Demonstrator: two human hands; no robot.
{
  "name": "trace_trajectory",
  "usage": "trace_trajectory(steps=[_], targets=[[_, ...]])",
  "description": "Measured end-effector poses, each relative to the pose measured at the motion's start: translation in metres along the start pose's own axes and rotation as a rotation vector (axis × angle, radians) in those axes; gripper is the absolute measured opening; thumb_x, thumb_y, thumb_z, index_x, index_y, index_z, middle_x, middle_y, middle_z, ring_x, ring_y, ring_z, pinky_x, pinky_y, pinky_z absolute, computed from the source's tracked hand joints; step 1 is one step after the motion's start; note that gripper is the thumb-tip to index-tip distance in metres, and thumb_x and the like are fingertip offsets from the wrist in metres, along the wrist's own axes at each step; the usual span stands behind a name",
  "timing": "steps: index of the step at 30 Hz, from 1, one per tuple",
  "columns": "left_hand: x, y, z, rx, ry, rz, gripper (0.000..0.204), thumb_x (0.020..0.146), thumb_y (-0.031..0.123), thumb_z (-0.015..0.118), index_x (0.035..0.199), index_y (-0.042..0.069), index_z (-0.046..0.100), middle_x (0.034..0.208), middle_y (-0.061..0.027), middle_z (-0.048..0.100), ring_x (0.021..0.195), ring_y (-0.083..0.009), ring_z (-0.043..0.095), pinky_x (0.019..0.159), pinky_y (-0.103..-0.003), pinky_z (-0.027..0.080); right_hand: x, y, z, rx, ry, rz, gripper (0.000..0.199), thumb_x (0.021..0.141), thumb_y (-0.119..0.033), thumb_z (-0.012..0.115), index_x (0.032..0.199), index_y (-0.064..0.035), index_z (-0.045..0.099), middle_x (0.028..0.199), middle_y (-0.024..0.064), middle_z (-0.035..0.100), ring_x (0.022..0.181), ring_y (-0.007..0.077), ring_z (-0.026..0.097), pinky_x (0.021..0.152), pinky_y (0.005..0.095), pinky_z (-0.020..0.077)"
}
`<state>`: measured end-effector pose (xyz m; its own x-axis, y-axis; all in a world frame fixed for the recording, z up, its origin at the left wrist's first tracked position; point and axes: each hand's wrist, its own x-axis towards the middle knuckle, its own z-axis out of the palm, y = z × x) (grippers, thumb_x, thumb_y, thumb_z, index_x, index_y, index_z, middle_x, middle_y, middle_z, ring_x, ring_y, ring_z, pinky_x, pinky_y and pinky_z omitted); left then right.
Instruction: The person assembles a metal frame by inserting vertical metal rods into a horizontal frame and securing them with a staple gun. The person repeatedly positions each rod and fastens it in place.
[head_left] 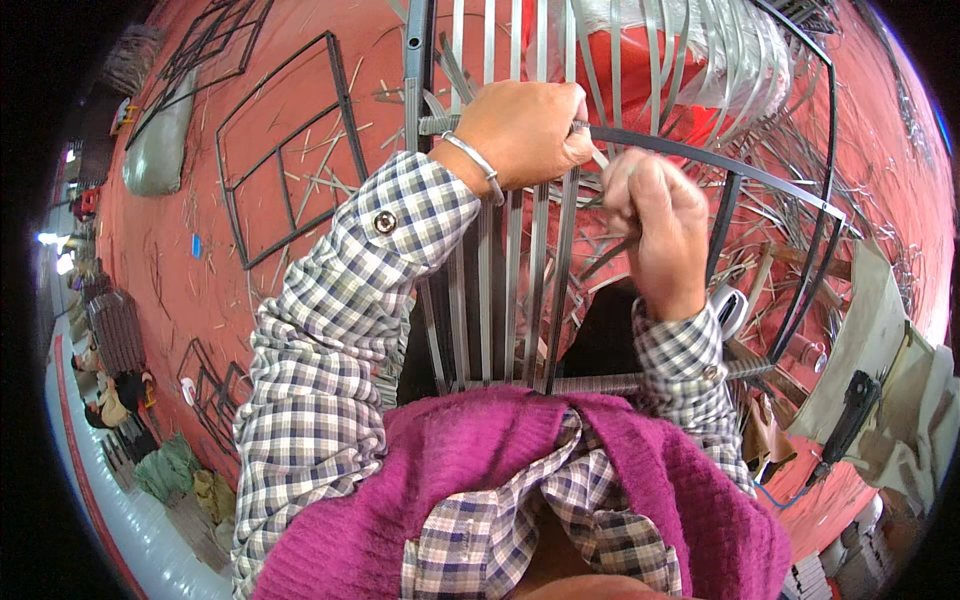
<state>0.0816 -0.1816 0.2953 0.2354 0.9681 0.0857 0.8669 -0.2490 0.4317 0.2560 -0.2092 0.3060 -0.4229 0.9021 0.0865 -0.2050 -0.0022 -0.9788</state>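
Observation:
A dark metal frame [720,160] lies in front of me, with flat grey strips [515,290] strung side by side along it. My left hand [525,130], with a bangle at its wrist, is closed over the frame's crossbar where the strips wrap around it. Its thumb presses near the last wrapped strip. Just right of it, my right hand [655,205] is closed in a fist below the bar, slightly blurred. A short pale piece of strip [599,157] shows between the two hands; its end in the right fist is hidden.
Beyond the frame lies a plastic-wrapped bundle [740,55] with loose strips over it. More bare frames [290,150] lie on the red floor [180,270] at left. At right are scattered strips, a beige cloth [865,340] and a black tool [855,410] with a blue hose.

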Motion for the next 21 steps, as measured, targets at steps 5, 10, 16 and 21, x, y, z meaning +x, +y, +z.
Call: trace_trajectory(steps=[5, 10, 16, 21], targets=[[-0.005, -0.001, 0.001, -0.142, 0.16, 0.037, 0.028, 0.076, 0.027, 0.067, 0.09, 0.004, 0.059, 0.09, -0.0124, 0.062, 0.078, -0.0281, 0.062, 0.065, -0.037, 0.049, 0.095, 0.014, -0.023, -0.352, -0.068, -0.197, 0.029, 0.09, -0.02, 0.046, 0.085, 0.0, 0.066, 0.071, 0.0124, 0.064, 0.068, 0.0155, 0.064, 0.062, 0.0284, 0.049], [-0.008, -0.004, 0.011, -0.158, 0.225, 0.097, 0.024, 0.076, 0.024, 0.068, 0.095, 0.011, 0.065, 0.094, -0.0034, 0.062, 0.081, -0.0231, 0.063, 0.071, -0.032, 0.051, 0.164, 0.069, -0.045, -1.192, -0.462, -0.02, 0.026, 0.09, -0.019, 0.041, 0.099, -0.0017, 0.059, 0.084, 0.0137, 0.065, 0.076, 0.0276, 0.062, 0.067, 0.0353, 0.0462], [-0.005, -0.003, 0.012, -0.104, 0.173, 0.106, 0.022, 0.081, 0.029, 0.062, 0.092, 0.011, 0.066, 0.087, -0.0027, 0.062, 0.073, -0.0242, 0.062, 0.064, -0.033, 0.049, 0.044, -0.012, -0.053, -0.958, 0.204, -0.179, 0.027, 0.092, -0.017, 0.041, 0.092, -0.0044, 0.064, 0.081, 0.0101, 0.064, 0.068, 0.0192, 0.06, 0.067, 0.0295, 0.0474], [-0.001, 0.002, 0.008, -0.068, 0.075, 0.036, 0.024, 0.083, 0.032, 0.058, 0.092, 0.011, 0.067, 0.08, -0.0039, 0.063, 0.072, -0.0247, 0.062, 0.061, -0.035, 0.048, 0.005, 0.056, -0.015, -0.341, 0.174, 0.233, 0.025, 0.09, -0.018, 0.052, 0.096, 0.0037, 0.061, 0.073, 0.0027, 0.06, 0.062, 0.0081, 0.053, 0.06, 0.0242, 0.0449]])
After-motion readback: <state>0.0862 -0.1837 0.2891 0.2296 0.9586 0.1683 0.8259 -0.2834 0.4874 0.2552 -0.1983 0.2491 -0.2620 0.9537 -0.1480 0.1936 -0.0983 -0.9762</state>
